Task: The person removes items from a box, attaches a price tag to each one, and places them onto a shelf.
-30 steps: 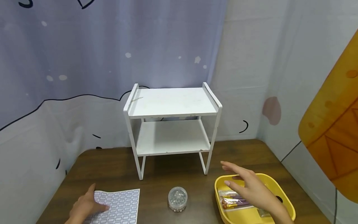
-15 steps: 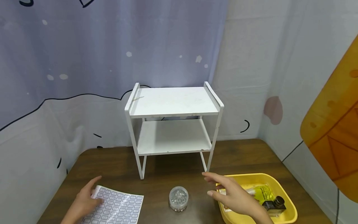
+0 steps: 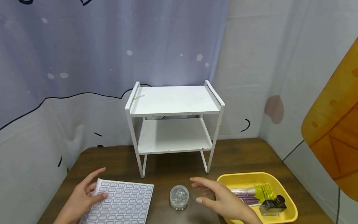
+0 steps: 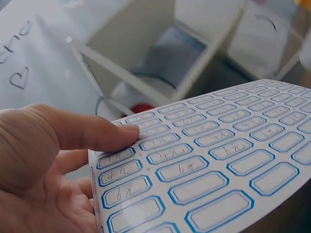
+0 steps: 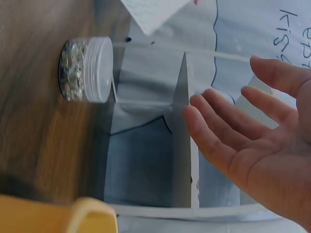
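My left hand (image 3: 84, 196) pinches the left edge of a sheet of label stickers (image 3: 123, 199), thumb on top and fingers beneath. In the left wrist view the sheet (image 4: 209, 145) tilts, showing rows of blue-bordered labels, several with handwriting. My right hand (image 3: 221, 199) holds nothing, fingers spread, between a small clear round jar (image 3: 179, 197) and the yellow tray (image 3: 291, 199). The right wrist view shows the open palm (image 5: 262, 145) and the jar (image 5: 85, 70) with its translucent lid and small shiny pieces inside.
A white two-tier shelf (image 3: 174, 135) stands at the back of the brown wooden table (image 3: 106, 158). In the tray lie a dark glass bottle with a black cap (image 3: 272, 206) and a clear packet of purple sticks with a yellow-green end (image 3: 264, 192). Printed curtains (image 3: 167, 40) hang behind.
The left hand has lifted the label sheet and shifted it right. The right hand has moved left from over the tray toward the jar, uncovering the bottle and packet.
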Action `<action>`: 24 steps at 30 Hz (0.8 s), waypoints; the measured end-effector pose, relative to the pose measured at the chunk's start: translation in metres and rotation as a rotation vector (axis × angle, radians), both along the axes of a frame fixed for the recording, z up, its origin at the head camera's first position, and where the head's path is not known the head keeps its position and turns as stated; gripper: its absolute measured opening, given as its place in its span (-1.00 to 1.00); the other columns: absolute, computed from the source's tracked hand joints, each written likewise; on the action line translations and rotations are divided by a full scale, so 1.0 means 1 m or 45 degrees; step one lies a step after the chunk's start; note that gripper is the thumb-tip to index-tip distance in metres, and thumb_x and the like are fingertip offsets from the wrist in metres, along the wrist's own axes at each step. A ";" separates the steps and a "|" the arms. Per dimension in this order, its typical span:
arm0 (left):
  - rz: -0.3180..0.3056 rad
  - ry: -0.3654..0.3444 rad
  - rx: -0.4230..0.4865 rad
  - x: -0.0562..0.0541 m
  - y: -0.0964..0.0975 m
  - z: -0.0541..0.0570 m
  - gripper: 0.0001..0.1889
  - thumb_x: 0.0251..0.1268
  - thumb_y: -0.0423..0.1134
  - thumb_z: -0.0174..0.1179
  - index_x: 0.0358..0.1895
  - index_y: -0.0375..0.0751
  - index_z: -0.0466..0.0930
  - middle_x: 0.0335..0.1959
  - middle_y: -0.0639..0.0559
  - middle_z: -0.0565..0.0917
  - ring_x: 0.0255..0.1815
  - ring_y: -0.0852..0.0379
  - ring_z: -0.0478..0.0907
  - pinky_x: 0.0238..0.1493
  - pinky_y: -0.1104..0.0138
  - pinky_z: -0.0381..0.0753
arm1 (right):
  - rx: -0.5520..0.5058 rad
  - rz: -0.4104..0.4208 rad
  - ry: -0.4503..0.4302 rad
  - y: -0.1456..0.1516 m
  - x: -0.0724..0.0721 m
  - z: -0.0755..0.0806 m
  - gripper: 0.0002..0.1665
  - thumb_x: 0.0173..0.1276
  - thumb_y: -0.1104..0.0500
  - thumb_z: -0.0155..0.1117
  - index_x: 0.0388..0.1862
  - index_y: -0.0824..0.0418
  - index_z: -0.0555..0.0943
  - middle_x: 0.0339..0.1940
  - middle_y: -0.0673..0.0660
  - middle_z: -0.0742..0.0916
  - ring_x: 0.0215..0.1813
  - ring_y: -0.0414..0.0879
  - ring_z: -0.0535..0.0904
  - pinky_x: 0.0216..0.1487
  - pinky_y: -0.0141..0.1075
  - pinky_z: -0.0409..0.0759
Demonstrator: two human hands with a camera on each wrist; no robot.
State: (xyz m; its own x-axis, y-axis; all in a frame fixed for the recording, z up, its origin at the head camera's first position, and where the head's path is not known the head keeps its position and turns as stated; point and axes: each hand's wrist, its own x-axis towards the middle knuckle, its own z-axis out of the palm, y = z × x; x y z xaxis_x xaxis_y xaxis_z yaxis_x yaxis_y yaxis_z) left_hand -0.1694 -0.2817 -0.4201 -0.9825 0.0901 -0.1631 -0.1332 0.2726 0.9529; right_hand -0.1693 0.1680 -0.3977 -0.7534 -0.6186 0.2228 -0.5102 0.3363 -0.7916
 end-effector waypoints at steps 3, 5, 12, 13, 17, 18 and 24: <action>-0.126 0.071 0.166 0.005 0.004 0.004 -0.13 0.29 -0.46 0.25 0.51 0.35 0.07 -0.02 0.11 0.74 -0.22 -0.04 0.77 -0.26 0.11 0.76 | -0.028 0.011 0.030 -0.006 0.002 -0.003 -0.32 0.45 0.10 0.27 0.49 0.09 0.34 0.31 0.21 0.61 0.22 -0.10 0.60 0.11 -0.18 0.68; -0.230 0.136 0.282 0.007 0.012 0.007 -0.18 0.34 -0.49 0.19 0.46 0.41 0.11 -0.02 0.18 0.74 -0.16 -0.03 0.77 -0.22 0.10 0.76 | -0.049 0.028 0.031 -0.011 0.002 -0.006 -0.27 0.44 0.11 0.28 0.53 0.08 0.27 0.32 0.25 0.60 0.22 -0.06 0.61 0.11 -0.18 0.68; -0.466 0.242 0.548 0.010 0.052 0.019 -0.20 0.35 -0.58 0.08 0.51 0.23 0.10 0.05 0.05 0.73 -0.05 -0.04 0.74 -0.12 0.09 0.75 | -0.064 0.064 -0.028 -0.026 -0.001 -0.015 -0.12 0.43 0.08 0.30 0.61 0.01 0.12 0.43 0.28 0.49 0.34 0.12 0.53 0.17 -0.14 0.66; -0.487 0.251 0.574 0.010 0.057 0.021 -0.20 0.35 -0.59 0.07 0.52 0.19 0.09 0.06 0.01 0.72 -0.05 -0.05 0.74 -0.11 0.08 0.75 | -0.066 0.059 -0.033 -0.027 -0.001 -0.016 -0.11 0.42 0.07 0.31 0.62 -0.01 0.11 0.44 0.28 0.48 0.35 0.14 0.52 0.18 -0.13 0.65; -0.578 0.254 0.683 0.008 0.073 0.027 -0.19 0.34 -0.63 0.03 0.55 0.09 0.03 0.06 -0.08 0.71 -0.06 -0.07 0.75 -0.09 0.09 0.74 | -0.127 0.079 -0.102 -0.031 -0.003 -0.018 -0.02 0.39 0.09 0.35 0.64 -0.06 0.04 0.44 0.29 0.46 0.37 0.12 0.50 0.23 -0.17 0.62; -0.599 0.251 0.705 0.007 0.076 0.028 -0.19 0.34 -0.63 0.02 0.55 0.07 0.02 0.06 -0.10 0.70 -0.06 -0.07 0.75 -0.08 0.09 0.74 | -0.157 0.104 -0.127 -0.031 -0.004 -0.019 0.00 0.38 0.11 0.35 0.64 -0.04 0.01 0.41 0.31 0.48 0.34 0.07 0.53 0.23 -0.18 0.62; -0.551 0.183 0.693 0.003 0.099 0.033 -0.21 0.31 -0.58 0.11 0.52 0.05 0.07 0.04 -0.08 0.70 -0.10 -0.03 0.75 -0.09 0.13 0.74 | -0.367 0.223 -0.290 -0.027 -0.004 -0.023 0.01 0.38 0.28 0.32 0.64 0.10 -0.03 0.14 0.43 0.63 0.02 -0.14 0.71 0.05 -0.24 0.70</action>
